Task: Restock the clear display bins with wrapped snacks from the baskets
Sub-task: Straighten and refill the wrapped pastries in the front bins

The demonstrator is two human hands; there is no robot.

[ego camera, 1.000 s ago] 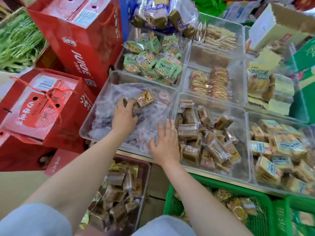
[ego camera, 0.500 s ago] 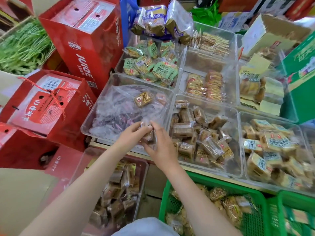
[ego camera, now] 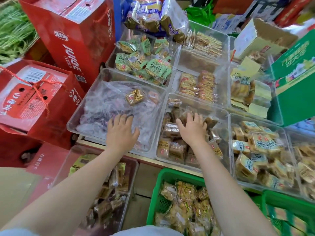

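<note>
While our left hand [ego camera: 121, 133] is resting flat on the crinkled plastic bag [ego camera: 109, 106] lining the left clear bin [ego camera: 75, 122], its fingers [ego camera: 119, 119] are lying spread and released, gripping nothing. One wrapped brown cake [ego camera: 135, 97] is sitting on that bag, well apart from the hand. Moving right, our right hand [ego camera: 192, 129] is pressing down on the brown wrapped snacks [ego camera: 172, 147] in the middle bin [ego camera: 226, 116]; whether its fingers are closing on one we cannot tell. We are judging this as settling stock. Next we are needing more packets from the green basket [ego camera: 160, 181] below the counter [ego camera: 146, 160].
</note>
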